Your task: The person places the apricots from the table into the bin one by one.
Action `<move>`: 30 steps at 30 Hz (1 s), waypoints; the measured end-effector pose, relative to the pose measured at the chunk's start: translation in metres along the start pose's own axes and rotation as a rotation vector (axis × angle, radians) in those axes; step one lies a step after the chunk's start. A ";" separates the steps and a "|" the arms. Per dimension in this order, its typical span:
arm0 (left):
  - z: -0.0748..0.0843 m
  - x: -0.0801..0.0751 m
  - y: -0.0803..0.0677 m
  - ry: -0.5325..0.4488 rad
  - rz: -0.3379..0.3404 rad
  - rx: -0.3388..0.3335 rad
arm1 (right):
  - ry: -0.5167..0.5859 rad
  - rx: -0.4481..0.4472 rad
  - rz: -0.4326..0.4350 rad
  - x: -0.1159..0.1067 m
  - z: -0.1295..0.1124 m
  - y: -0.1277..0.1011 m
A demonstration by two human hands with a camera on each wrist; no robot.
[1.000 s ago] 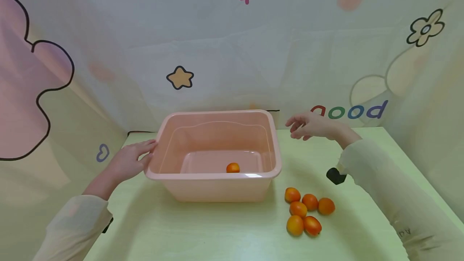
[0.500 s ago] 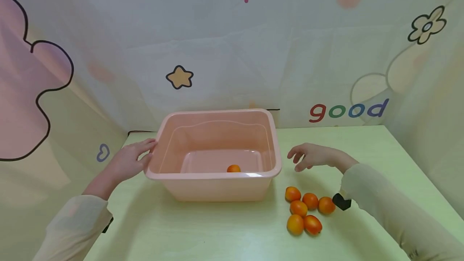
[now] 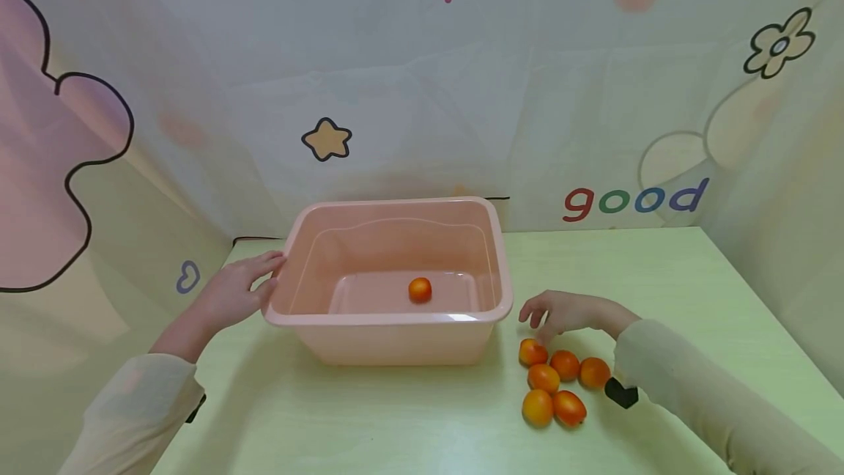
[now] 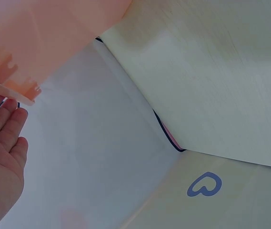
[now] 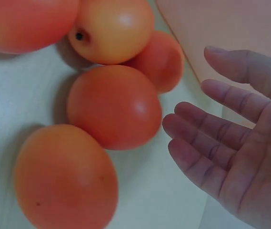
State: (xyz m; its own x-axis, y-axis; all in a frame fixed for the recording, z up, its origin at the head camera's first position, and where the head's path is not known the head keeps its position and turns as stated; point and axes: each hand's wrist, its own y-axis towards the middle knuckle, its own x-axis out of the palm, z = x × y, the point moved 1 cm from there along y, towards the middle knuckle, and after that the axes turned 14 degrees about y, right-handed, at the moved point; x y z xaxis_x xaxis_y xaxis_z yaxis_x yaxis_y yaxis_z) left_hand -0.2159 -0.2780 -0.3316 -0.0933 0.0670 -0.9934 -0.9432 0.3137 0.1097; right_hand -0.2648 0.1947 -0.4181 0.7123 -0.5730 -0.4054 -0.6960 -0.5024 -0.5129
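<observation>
A pink plastic basin (image 3: 395,343) stands on the table with one round orange-red fruit (image 3: 420,290) on its floor. At the basin's left rim rests my left hand (image 3: 240,290), its fingers nearly straight; the left wrist view shows the fingers (image 4: 12,125) right at the rim's outer edge. To the right of the basin, several more orange-red fruits (image 3: 543,379) lie in a loose cluster. My right hand (image 3: 563,314) is over the far side of this cluster, thumb low by the nearest fruit. In the right wrist view its fingers (image 5: 211,143) are spread and hold nothing, beside a fruit (image 5: 116,107).
The pale green table (image 3: 633,262) has a printed cloth (image 3: 409,94) hanging behind it and at both sides. A black wrist-worn piece (image 3: 621,392) sits by the right sleeve, close to the rightmost fruit (image 3: 594,372).
My right hand has come down and nearer from beside the basin's far right corner to the fruit cluster. The fruit inside the basin has rolled slightly away from the front wall. My left hand stays.
</observation>
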 end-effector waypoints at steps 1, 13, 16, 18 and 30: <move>0.000 0.000 0.000 0.000 0.000 0.000 | 0.000 0.009 -0.001 0.002 0.001 0.001; 0.000 0.000 0.000 0.005 -0.005 -0.001 | -0.028 0.054 0.017 0.018 0.009 0.004; 0.000 0.000 0.000 0.003 -0.006 0.001 | -0.052 0.055 0.026 0.019 0.010 0.006; 0.000 0.000 0.000 0.004 -0.006 0.003 | -0.073 0.051 0.029 0.019 0.009 0.006; 0.001 0.000 0.000 -0.003 -0.006 0.002 | -0.096 -0.056 0.027 0.007 -0.003 0.002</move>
State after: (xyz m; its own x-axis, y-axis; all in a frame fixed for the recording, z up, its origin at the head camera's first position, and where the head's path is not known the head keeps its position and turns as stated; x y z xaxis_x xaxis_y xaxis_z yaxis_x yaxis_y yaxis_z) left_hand -0.2158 -0.2771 -0.3316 -0.0862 0.0681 -0.9939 -0.9430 0.3162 0.1034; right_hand -0.2614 0.1881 -0.4200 0.6968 -0.5231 -0.4907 -0.7170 -0.5244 -0.4592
